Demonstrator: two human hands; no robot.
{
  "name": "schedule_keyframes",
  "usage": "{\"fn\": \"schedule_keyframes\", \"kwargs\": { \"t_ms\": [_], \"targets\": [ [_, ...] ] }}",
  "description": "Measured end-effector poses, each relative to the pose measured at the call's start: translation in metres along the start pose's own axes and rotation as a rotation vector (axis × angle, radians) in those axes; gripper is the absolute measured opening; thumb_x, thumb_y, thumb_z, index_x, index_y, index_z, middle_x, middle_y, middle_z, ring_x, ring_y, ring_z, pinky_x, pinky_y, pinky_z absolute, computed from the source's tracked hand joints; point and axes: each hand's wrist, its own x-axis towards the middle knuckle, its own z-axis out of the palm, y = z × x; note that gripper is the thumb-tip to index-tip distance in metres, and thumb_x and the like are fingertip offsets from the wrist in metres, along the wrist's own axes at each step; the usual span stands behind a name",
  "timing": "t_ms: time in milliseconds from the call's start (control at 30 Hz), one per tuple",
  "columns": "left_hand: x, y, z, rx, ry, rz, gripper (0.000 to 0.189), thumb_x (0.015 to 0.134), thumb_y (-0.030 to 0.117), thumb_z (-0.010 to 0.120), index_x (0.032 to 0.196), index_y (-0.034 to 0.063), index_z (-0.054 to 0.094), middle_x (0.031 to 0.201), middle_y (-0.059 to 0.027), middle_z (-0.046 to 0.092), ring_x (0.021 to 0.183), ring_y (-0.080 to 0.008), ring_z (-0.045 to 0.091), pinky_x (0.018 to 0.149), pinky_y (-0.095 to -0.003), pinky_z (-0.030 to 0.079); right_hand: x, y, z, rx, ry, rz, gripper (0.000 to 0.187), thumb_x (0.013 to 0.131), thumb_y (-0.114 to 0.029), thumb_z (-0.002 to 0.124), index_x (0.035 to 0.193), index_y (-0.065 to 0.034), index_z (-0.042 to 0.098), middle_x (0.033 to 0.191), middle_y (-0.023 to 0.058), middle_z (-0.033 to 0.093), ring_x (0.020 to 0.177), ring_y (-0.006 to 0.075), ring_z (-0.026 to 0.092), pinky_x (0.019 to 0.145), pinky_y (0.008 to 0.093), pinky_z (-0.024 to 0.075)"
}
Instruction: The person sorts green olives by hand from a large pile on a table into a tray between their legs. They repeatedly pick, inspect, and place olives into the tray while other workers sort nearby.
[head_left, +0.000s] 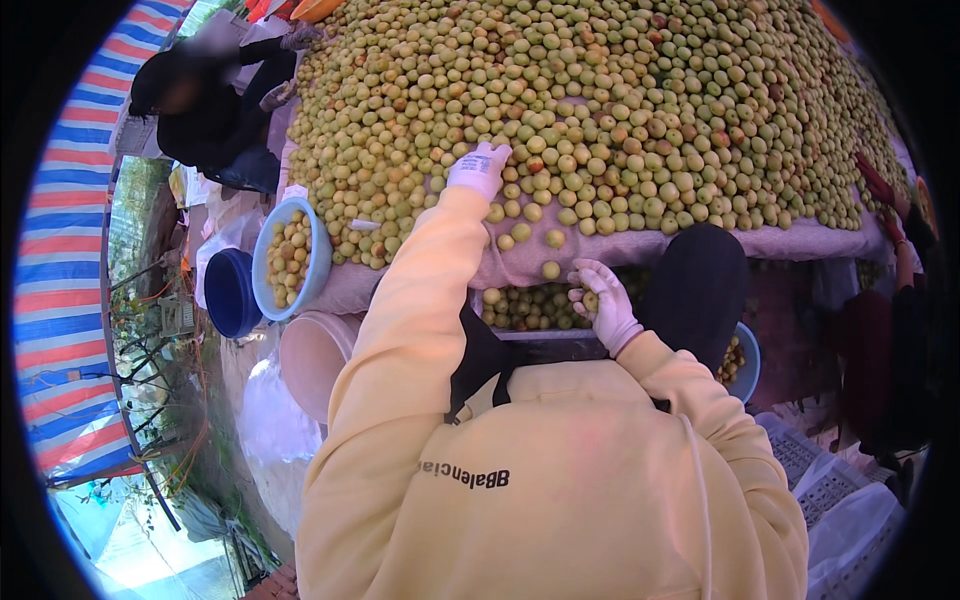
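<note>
My left hand (480, 171), in a white glove, reaches onto a wide heap of small green-yellow round fruits (600, 142); its fingertips are at the fruits, and whether they grip one cannot be told. My right hand (606, 304), also gloved, is at the front edge of the cloth-covered table (517, 259), palm turned up and fingers curled around one small fruit (591, 301). A single fruit (551, 270) lies on the hanging cloth just left of it. Below the edge, between my legs, a container holds more fruits (529, 309).
At the left stand a light blue basin (319, 259) of fruits, a dark blue bucket (231, 292) and a pink bucket (319, 360). Another blue basin (750, 364) is by my right leg. Co-workers sit at far left (217, 112) and far right (877, 322). Plastic crates (832, 487) stand lower right.
</note>
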Motion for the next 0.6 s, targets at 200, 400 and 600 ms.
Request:
{"fn": "schedule_keyframes", "kwargs": {
  "t_ms": [200, 400, 600],
  "targets": [
    [-0.014, 0.013, 0.016, -0.089, -0.032, -0.175, 0.035, 0.091, 0.016, 0.064, 0.126, 0.0157, 0.060, 0.127, -0.0168, 0.060, 0.112, -0.0377, 0.063, 0.094, -0.0476, 0.053, 0.000, 0.003, -0.001, -0.010, 0.012, 0.037, 0.035, 0.099, -0.025, 0.061, 0.131, -0.0108, 0.056, 0.108, 0.0050, 0.063, 0.080, 0.0119, 0.060, 0.064, 0.0237, 0.0490],
    [-0.015, -0.006, 0.041, -0.382, 0.106, -0.099, 0.019, 0.083, 0.015, 0.076, 0.101, 0.0119, 0.070, 0.101, -0.0161, 0.068, 0.099, -0.0345, 0.066, 0.086, -0.0418, 0.052, -0.005, 0.000, -0.001, -0.070, 0.022, 0.103, 0.033, 0.099, -0.027, 0.063, 0.128, -0.0126, 0.057, 0.108, 0.0040, 0.063, 0.081, 0.0104, 0.060, 0.066, 0.0237, 0.0506],
    [-0.047, -0.092, -0.025, -1.409, 0.458, -0.598, 0.043, 0.103, 0.043, 0.058, 0.093, 0.0021, 0.069, 0.059, 0.0040, 0.048, 0.045, -0.0073, 0.039, 0.043, -0.0240, 0.028, -0.007, -0.003, 0.001, -0.061, 0.061, 0.101, 0.032, 0.099, -0.024, 0.064, 0.127, -0.0114, 0.058, 0.108, 0.0058, 0.065, 0.080, 0.0134, 0.063, 0.066, 0.0251, 0.0520]
  ]
}}
